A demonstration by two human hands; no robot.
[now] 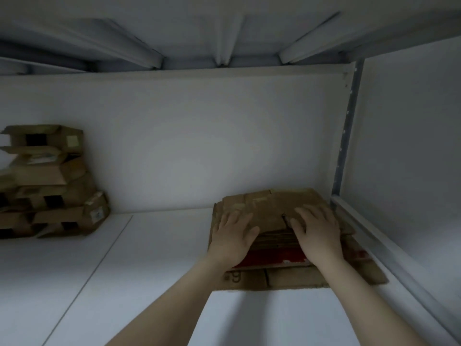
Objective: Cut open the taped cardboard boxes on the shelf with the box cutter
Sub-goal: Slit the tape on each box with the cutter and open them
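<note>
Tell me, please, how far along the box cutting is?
The small brown cardboard boxes stacked at left already gape open. The left hand and right hand press flat on the pile of flattened brown cardboard. No sealed box or cutter shows.

Left hand [233,236] and right hand [318,234] both lie flat, fingers spread, on a stack of flattened brown cardboard boxes [277,203] at the right end of the white shelf [124,270]. Pile of opened brown cardboard boxes [50,186] at far left, well apart.
</note>
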